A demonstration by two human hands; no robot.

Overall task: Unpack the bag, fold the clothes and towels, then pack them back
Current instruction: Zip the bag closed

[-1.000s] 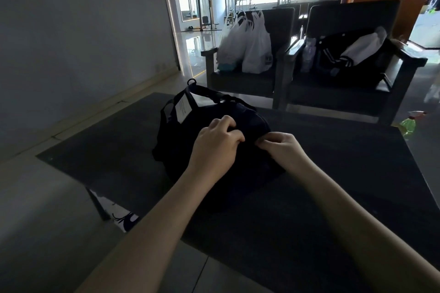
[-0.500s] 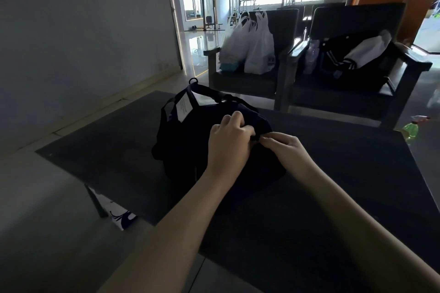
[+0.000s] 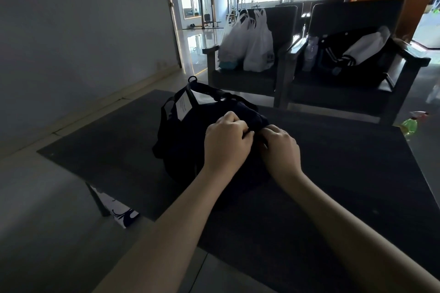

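Observation:
A black bag (image 3: pixel 181 143) with a white tag and looped straps sits on the dark table (image 3: pixel 345 185) in front of me. My left hand (image 3: pixel 226 141) lies on top of the bag, fingers curled and gripping the fabric at its upper edge. My right hand (image 3: pixel 281 147) is right beside it, fingers curled and pinching the same spot on the bag's top. The two hands almost touch. What they pinch is too dark to make out. No clothes or towels show.
Two dark armchairs stand beyond the table: the left one (image 3: pixel 238 78) holds white plastic bags (image 3: pixel 250 43), the right one a dark striped jacket (image 3: pixel 342 59) and a bottle. A green spray bottle (image 3: pixel 409 123) is at the right. A patterned paper bag (image 3: pixel 119 209) stands under the table's left corner.
My two hands have drawn closer together on top of the bag, with the left hand shifting right. The bag has stayed in place.

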